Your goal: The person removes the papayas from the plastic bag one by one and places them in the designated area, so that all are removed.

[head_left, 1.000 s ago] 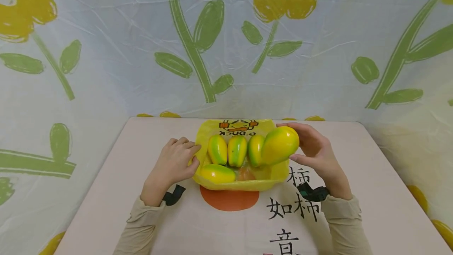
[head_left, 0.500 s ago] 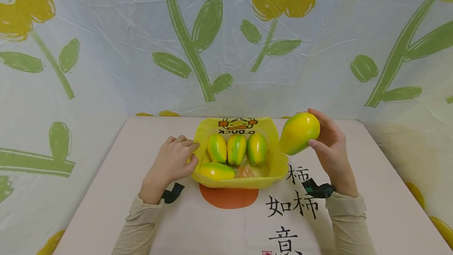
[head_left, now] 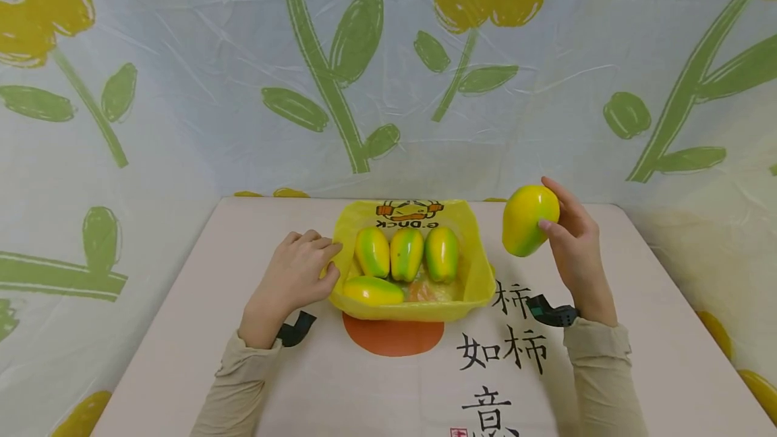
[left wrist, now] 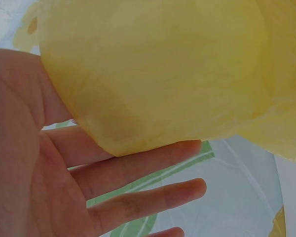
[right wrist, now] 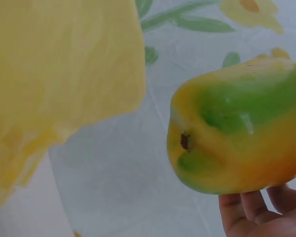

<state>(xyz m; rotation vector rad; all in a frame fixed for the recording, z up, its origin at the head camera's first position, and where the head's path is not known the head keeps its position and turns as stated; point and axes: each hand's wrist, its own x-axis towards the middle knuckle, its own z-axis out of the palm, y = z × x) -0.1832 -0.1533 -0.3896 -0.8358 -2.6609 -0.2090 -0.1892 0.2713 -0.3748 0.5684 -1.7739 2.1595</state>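
At the right, my right hand (head_left: 577,241) holds a yellow-green papaya (head_left: 530,220) in the air, thumb on its near side. In the right wrist view, the papaya (right wrist: 232,128) shows a brown stem stub, and several fingers (right wrist: 241,215) support it underneath. A yellow plastic bag (head_left: 419,312) with a duck print stands wide open in the middle, several papayas (head_left: 407,255) inside. My left hand (head_left: 297,272) touches the bag's left rim. In the left wrist view, its fingers (left wrist: 138,165) lie fairly straight against the bag (left wrist: 158,74), which partly hides the index finger and thumb.
The bag stands on a pale table cloth (head_left: 340,390) with black characters (head_left: 504,349) and an orange disc (head_left: 394,338). Behind the table hangs a flower-printed sheet (head_left: 231,32). A crumpled orange-brown patch (head_left: 419,290) shows inside the bag.
My right hand has lifted the papaya away from above the bag, moving right and up, and turned it more upright. The left hand has stayed at the bag's left rim.
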